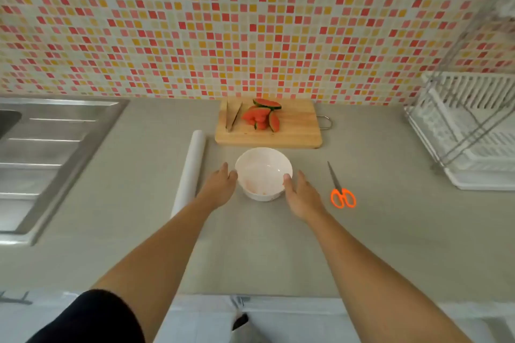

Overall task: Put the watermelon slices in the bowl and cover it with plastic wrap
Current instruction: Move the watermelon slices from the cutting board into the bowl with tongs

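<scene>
A white bowl (263,168) stands on the grey counter with a little pink residue inside. My left hand (220,189) touches its left side and my right hand (301,195) its right side, thumbs at the rim, fingers fairly straight. Behind the bowl, several watermelon slices (260,117) lie on a wooden cutting board (292,131), with metal tongs (232,118) at the board's left end. A roll of plastic wrap (191,170) lies lengthwise on the counter left of the bowl.
Orange-handled scissors (341,189) lie right of the bowl. A steel sink and drainboard (44,153) fill the left side. A white dish rack (473,131) stands at the right. A mosaic-tiled wall rises behind the counter.
</scene>
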{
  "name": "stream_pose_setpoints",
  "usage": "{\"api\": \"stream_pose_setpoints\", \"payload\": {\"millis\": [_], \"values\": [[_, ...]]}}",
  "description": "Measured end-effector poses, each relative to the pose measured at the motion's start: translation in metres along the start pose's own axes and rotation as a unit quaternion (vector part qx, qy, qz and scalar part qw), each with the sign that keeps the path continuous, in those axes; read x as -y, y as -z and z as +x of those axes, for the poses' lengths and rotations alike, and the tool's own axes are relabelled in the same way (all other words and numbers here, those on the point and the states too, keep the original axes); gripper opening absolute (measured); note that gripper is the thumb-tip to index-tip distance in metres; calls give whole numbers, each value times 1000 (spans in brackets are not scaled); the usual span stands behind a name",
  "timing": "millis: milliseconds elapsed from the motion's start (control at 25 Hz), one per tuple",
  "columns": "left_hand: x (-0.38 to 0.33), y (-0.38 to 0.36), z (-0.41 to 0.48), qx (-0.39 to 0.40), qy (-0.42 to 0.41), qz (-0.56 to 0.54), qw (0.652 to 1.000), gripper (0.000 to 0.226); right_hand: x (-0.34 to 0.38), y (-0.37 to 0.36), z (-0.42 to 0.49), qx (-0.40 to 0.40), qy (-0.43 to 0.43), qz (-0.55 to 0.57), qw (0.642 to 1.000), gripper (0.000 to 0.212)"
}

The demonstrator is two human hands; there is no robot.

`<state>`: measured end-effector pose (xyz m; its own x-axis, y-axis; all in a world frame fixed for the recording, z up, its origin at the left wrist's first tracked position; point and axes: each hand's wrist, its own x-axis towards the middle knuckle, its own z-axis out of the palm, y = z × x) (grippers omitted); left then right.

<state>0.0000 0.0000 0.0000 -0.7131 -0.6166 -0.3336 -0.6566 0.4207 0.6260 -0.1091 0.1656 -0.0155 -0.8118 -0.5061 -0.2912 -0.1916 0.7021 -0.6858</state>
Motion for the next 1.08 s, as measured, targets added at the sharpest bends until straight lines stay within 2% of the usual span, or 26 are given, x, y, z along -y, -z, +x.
{"api": "stream_pose_setpoints", "payload": {"millis": [120, 240, 440, 600, 720, 880, 960, 1080], "values": [[-1, -13, 16, -13, 0, -120, 993, 42, 3, -14, 20, -11, -4, 33, 999, 46], [-1, -19, 28, -36, -7, -175, 984, 36, 2, -19, 32, -26, 12, 27, 999, 36], [-11, -8, 62, -27, -25, -191, 981, 39, 15, -13, 64, -32, 18, 43, 998, 36], [-11, -7, 76, -8, -8, -193, 981, 39, 14, -14, 78, -30, 9, 44, 999, 36], [-9, -9, 82, -20, -18, -167, 986, 38, 10, -17, 86, -49, -6, 57, 997, 35], [-5, 5, 113, -119, -4, -72, 990, 45, 4, -19, 102, -81, -52, 112, 989, 52], [-8, 23, 145, -151, 15, -27, 988, 45, 5, -20, 109, -101, -53, 138, 984, 47], [-17, 42, 191, -144, 16, 62, 988, 47, 5, -24, 115, -122, -32, 153, 980, 39]]}}
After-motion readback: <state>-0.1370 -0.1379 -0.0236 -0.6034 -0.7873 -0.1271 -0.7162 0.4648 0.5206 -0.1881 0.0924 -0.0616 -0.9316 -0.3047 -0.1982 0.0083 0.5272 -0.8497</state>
